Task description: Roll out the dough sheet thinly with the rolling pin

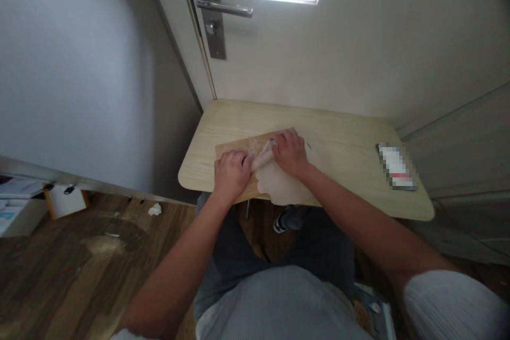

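A thin, pale sheet of dough (285, 186) lies on a light wooden board (227, 147). Its near edge droops over the table's front side. Between my hands the far part of the sheet is bunched into a fold. My left hand (234, 172) has its fingers curled on the left end of this fold. Farther right, my right hand (290, 153) grips the fold from above, its fingers bent over it. White powder dusts the board behind the fold. What lies under my palms is hidden.
The small wooden table (342, 143) stands against a door with a metal handle (225, 8). A blurred-out phone-like object (396, 166) rests on its right end. Crumpled white paper (155, 209) and an orange-edged box (67, 201) are on the floor at left.
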The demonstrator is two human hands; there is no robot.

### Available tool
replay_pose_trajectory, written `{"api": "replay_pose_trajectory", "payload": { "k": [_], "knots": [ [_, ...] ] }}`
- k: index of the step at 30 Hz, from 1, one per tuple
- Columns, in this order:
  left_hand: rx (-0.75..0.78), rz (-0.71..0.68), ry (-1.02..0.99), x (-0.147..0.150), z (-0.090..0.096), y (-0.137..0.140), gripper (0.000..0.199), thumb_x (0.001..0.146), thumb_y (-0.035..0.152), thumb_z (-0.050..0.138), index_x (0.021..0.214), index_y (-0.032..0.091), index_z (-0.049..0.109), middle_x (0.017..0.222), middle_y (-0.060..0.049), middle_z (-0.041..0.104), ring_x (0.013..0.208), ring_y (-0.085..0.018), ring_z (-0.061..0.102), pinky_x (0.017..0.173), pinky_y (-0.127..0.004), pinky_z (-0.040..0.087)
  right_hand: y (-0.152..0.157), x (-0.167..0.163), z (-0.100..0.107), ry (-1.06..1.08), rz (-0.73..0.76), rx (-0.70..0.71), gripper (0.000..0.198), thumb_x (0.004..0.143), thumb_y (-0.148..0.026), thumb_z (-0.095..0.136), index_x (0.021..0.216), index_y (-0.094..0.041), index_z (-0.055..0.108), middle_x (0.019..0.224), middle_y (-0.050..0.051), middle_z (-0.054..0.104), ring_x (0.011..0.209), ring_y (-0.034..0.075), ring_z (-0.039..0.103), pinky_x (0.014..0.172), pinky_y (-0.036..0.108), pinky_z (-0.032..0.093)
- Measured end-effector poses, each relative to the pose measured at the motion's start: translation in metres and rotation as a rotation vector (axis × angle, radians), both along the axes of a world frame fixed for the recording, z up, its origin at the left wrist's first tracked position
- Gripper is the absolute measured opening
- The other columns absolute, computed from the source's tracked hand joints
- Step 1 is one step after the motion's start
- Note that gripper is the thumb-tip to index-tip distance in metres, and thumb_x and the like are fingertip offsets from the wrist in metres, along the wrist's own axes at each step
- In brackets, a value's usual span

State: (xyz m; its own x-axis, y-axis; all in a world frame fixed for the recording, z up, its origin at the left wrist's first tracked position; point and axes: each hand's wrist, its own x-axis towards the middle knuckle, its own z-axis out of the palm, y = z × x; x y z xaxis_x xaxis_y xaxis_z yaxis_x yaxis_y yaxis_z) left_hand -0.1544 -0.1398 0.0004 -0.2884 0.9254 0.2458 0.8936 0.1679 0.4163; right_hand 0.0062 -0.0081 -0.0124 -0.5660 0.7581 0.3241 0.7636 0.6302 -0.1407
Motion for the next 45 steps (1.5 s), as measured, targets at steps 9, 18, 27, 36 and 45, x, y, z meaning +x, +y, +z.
{"api": "replay_pose_trajectory", "payload": {
  "k": [9, 18, 27, 36, 45],
  "knots": [
    [-0.019, 0.0, 0.15, 0.016, -0.01, 0.006, 0.046, 0.1, 0.042, 0.039, 0.14, 0.022, 0.05, 0.149, -0.015, 0.049, 0.139, -0.035, 0.039, 0.115, -0.064, 0.02, -0.018, 0.018, -0.001, -0.116, -0.033, -0.082, 0.053, 0.1, -0.035, 0.027, 0.145, -0.014, 0.045, 0.153, 0.014, 0.044, 0.144, 0.032, 0.029, 0.114, 0.06, 0.018],
    [0.009, 0.032, 0.098, -0.014, -0.016, 0.033, 0.04, 0.1, 0.042, 0.04, 0.134, 0.027, 0.056, 0.147, -0.012, 0.052, 0.138, -0.035, 0.039, 0.115, -0.07, 0.014, 0.005, -0.022, -0.005, -0.042, -0.056, -0.046, 0.052, 0.101, -0.043, 0.031, 0.147, -0.022, 0.046, 0.153, 0.012, 0.044, 0.142, 0.036, 0.031, 0.112, 0.062, 0.019],
    [-0.006, -0.033, 0.037, 0.02, -0.015, 0.003, 0.046, 0.1, 0.041, 0.04, 0.141, 0.022, 0.05, 0.15, -0.016, 0.048, 0.14, -0.038, 0.037, 0.115, -0.069, 0.015, -0.028, 0.017, -0.007, -0.088, -0.088, -0.075, 0.058, 0.102, -0.042, 0.026, 0.152, -0.012, 0.035, 0.158, 0.017, 0.036, 0.147, 0.032, 0.025, 0.115, 0.059, 0.018],
    [-0.02, 0.001, 0.071, -0.001, -0.02, 0.024, 0.047, 0.1, 0.044, 0.039, 0.141, 0.024, 0.05, 0.151, -0.015, 0.047, 0.142, -0.038, 0.034, 0.115, -0.07, 0.013, -0.008, -0.004, -0.007, -0.06, -0.085, -0.096, 0.059, 0.102, -0.045, 0.028, 0.149, -0.013, 0.041, 0.155, 0.017, 0.04, 0.144, 0.037, 0.028, 0.113, 0.064, 0.019],
    [-0.055, 0.006, 0.065, -0.012, -0.02, 0.037, 0.044, 0.099, 0.042, 0.04, 0.138, 0.027, 0.053, 0.149, -0.013, 0.049, 0.139, -0.037, 0.038, 0.114, -0.07, 0.017, 0.002, -0.019, -0.003, -0.053, -0.078, -0.083, 0.057, 0.101, -0.044, 0.031, 0.149, -0.015, 0.042, 0.155, 0.014, 0.04, 0.143, 0.038, 0.03, 0.113, 0.061, 0.02]
  ]
}}
